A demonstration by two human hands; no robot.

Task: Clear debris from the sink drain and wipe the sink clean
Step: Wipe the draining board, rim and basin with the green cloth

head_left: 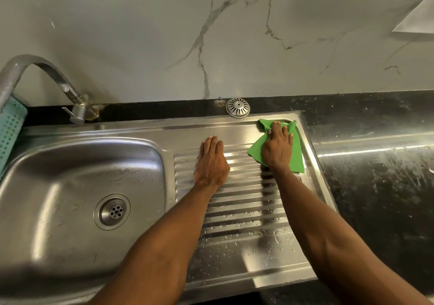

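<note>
Sink basin: we see a rectangular stainless-steel sink basin (70,175) at the left of the unit; it holds only scattered water streaks.
Drain: the round perforated steel drain (112,211) sits in the basin floor with its holes exposed; we see no debris on it.
Strainer cap: a round slotted steel strainer cap (238,107) lies out of the basin, on the black back ledge above the drainboard.
Drainboard: the ribbed stainless-steel drainboard (246,222) to the right of the basin carries water droplets on its near half.
Cloth: the green cleaning cloth (297,154) lies flat on the far right corner of the drainboard, partly bunched at its far edge.
Right hand: our right hand (278,147) presses on the cloth, palm down, fingers spread.
Left hand: our left hand (211,161) rests flat on the drainboard just left of the cloth, fingers straight and held together, holding nothing.
Tap: a curved steel tap (47,74) rises from the back left.
Basket: a teal perforated plastic basket (10,131) shows at the left edge; we cannot tell its contents.
Bench: the black polished stone bench (375,175) to the right is streaked with wet marks.
</note>
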